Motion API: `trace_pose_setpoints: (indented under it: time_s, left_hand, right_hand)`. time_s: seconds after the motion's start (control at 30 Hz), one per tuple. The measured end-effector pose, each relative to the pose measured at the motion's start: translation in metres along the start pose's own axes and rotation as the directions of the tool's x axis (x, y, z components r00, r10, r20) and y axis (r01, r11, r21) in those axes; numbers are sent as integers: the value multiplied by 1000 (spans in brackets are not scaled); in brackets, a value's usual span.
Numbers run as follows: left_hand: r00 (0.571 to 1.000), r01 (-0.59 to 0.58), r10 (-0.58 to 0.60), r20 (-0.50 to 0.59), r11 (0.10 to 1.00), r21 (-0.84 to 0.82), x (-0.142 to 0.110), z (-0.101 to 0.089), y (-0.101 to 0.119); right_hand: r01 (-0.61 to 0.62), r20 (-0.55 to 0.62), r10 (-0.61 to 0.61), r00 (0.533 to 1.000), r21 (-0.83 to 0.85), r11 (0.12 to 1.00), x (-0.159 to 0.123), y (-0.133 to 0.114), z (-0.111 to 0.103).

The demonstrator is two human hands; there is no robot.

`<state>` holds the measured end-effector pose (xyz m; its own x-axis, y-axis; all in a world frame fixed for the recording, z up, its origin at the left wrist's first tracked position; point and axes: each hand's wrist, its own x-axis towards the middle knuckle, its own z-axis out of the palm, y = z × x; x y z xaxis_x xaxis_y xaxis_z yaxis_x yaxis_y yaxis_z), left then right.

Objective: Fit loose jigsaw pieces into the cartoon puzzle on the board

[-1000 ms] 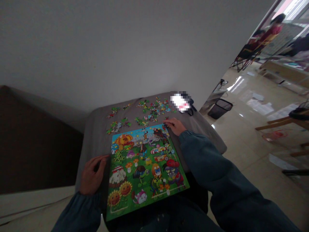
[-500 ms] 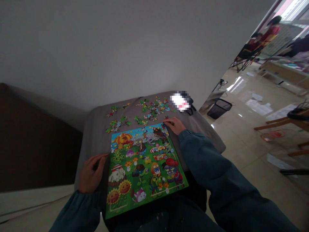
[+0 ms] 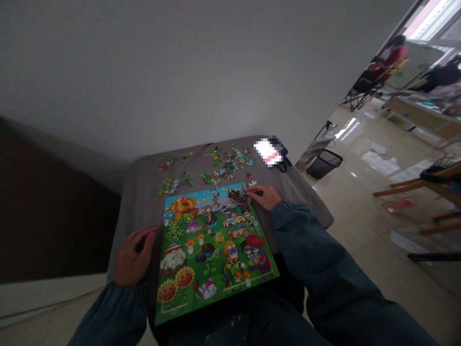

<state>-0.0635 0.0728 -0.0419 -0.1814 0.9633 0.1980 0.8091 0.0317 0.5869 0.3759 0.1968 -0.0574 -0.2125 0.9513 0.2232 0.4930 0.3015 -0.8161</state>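
A green cartoon puzzle board (image 3: 207, 307), showing plants and zombies, lies tilted on the grey cloth-covered surface in front of me. My left hand (image 3: 134, 257) rests beside the board's left edge, fingers curved, thumb apart from them, with nothing visible in it. At the upper right corner, the fingertips of my right hand (image 3: 265, 196) are pinched together at the board's edge. Whatever they hold, if anything, is too small to make out. Loose jigsaw pieces (image 3: 232, 166) are scattered in clusters beyond the board, and a few lie close to my right hand.
A blurred-out white item (image 3: 267, 151) with a dark strap lies at the surface's far right. Behind stands a pale wall (image 3: 173, 81). On the floor to the right are a black mesh bin (image 3: 324, 163) and wooden chair legs (image 3: 403, 185). A person (image 3: 394, 53) sits far back.
My right hand has shifted slightly right and toward me along the board's corner, uncovering pieces beyond it. The left hand stays by the left edge. The whole view has tilted a little.
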Motion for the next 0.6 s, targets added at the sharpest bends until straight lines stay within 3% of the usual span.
trace_pose_setpoints:
  time_s: [0.4, 0.6]
  left_hand:
    - [1000, -2, 2, -5, 1000, 4, 0, 0, 3]
    - [1000, -16, 16, 4, 1000, 11, 1, 0, 0]
  right_hand:
    - [-7, -23, 6, 1000, -50, 999, -2, 6, -4]
    - [78, 25, -76, 997, -84, 993, -1, 4, -7]
